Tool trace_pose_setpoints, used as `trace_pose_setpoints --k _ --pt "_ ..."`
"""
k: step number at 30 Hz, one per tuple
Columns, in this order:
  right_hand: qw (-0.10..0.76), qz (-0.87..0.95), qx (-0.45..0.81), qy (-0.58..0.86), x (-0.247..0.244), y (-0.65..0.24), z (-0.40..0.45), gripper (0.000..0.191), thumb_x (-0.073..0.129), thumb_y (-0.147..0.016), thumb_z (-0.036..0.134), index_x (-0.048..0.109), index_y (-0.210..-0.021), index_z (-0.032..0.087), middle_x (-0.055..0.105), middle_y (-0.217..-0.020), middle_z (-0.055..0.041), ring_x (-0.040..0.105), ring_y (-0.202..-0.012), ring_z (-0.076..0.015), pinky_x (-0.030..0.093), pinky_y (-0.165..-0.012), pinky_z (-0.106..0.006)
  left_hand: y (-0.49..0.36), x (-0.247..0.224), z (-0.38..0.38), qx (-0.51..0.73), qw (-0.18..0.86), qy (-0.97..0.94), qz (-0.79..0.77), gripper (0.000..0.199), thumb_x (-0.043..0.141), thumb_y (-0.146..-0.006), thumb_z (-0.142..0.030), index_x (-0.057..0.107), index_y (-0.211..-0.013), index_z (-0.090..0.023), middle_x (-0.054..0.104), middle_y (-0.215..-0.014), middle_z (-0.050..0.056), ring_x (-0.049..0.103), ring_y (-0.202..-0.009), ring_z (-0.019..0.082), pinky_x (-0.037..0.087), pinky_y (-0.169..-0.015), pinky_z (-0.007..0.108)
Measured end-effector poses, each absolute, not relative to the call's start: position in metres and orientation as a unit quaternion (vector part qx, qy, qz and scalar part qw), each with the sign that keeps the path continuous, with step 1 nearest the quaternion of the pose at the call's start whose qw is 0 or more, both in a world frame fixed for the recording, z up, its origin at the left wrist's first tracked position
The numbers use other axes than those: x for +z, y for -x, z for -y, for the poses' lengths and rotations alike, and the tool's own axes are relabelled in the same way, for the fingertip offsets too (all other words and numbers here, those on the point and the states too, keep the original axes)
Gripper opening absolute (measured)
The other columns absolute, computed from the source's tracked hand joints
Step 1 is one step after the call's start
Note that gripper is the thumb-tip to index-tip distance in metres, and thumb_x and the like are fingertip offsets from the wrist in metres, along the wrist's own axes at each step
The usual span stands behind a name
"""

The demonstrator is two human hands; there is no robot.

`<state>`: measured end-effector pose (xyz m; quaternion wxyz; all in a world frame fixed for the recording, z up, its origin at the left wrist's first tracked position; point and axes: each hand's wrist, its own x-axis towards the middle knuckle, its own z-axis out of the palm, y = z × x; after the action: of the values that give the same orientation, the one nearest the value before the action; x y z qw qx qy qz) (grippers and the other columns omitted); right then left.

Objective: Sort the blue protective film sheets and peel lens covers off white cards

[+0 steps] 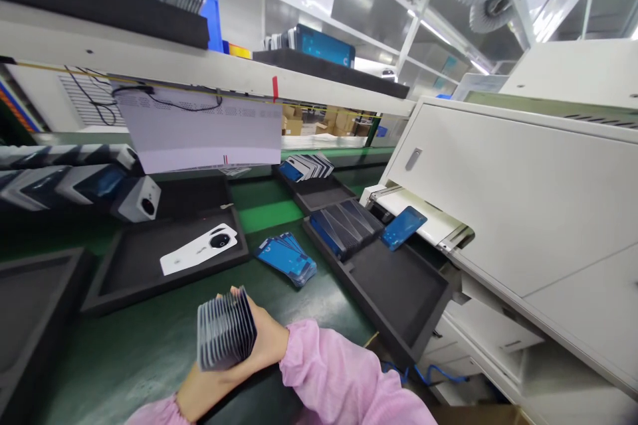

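Over the near part of the green table I hold a stack of thin phone-sized panels [224, 332] on edge. My left hand [212, 382] is closed at its lower side, with most fingers hidden. My right hand [269, 339] wraps round its right side, fingertips showing behind. Beyond the stack lies a fanned pile of blue-filmed phone panels [286, 259]. A white phone back cover [199, 249] with a round black camera area rests in a black foam tray [114, 295] to the left.
A black tray [399, 292] at right holds a row of dark panels [346, 226]. One blue panel [403, 227] lies partly on the conveyor [423, 216] of a white machine [503, 199]. Phone covers [100, 189] line the left. A shelf [224, 76] spans above.
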<state>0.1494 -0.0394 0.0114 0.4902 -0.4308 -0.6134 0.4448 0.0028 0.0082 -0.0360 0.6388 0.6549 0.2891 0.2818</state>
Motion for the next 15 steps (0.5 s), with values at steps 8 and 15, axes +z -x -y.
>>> trace_pose_setpoints --k 8,15 --pt "0.363 0.285 0.824 0.329 0.020 -0.146 0.016 0.049 0.062 -0.066 0.041 0.057 -0.100 0.006 0.063 -0.108 -0.0212 0.056 -0.111 -0.0330 0.037 -0.096 -0.053 0.029 0.000 -0.018 0.318 0.836 -0.362 -0.265 0.051 0.065 -0.065 -0.061 0.064 -0.102 -0.026 0.067 -0.073 0.002 0.059 -0.058 0.016 0.052 -0.055 0.029" --pt "0.271 0.263 0.852 0.363 0.015 -0.123 0.006 0.045 0.057 -0.070 0.039 0.061 -0.100 0.006 0.067 -0.102 -0.0187 0.058 -0.109 -0.0314 0.038 -0.096 -0.048 0.034 -0.009 -0.011 0.233 0.870 -0.203 -0.383 0.056 0.062 -0.072 -0.051 0.035 -0.033 -0.021 0.031 -0.024 -0.005 0.035 -0.022 0.008 0.037 -0.028 0.022"
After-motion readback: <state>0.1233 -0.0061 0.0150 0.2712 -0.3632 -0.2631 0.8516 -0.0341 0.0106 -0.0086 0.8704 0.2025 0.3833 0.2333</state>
